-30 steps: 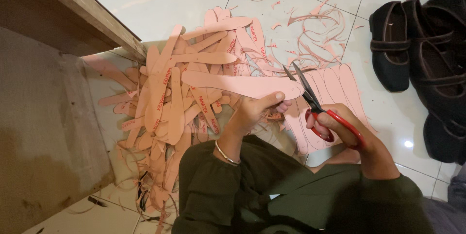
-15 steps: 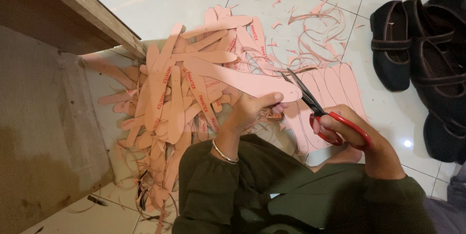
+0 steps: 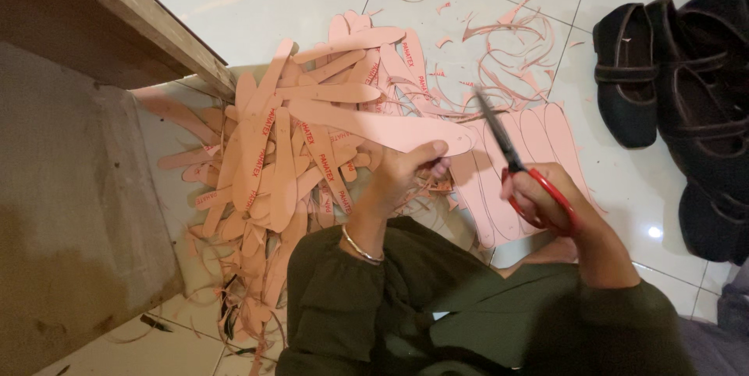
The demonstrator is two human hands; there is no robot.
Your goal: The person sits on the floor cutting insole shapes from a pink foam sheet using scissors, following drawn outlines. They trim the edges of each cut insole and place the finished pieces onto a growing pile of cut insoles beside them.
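My left hand [image 3: 396,181] grips a long pink insole-shaped cut-out [image 3: 374,125] by its near end, holding it level above the pile. My right hand [image 3: 546,200] holds red-handled scissors [image 3: 515,161], blades pointing up and away, a little to the right of the cut-out and clear of it. Beneath both hands lies a pink sheet [image 3: 538,150] with insole outlines. A heap of cut pink insoles [image 3: 273,165] with red print spreads to the left. My dark green sleeves fill the bottom of the view.
Thin pink offcut strips [image 3: 507,40] curl on the white tiled floor at the back. Several black shoes [image 3: 671,95] stand at the right. A wooden furniture edge [image 3: 133,25] and a brown wall panel run along the left.
The scissors have come off the pink cut-out and swung up and to the right. My left hand has lifted the cut-out slightly, now free of the sheet.
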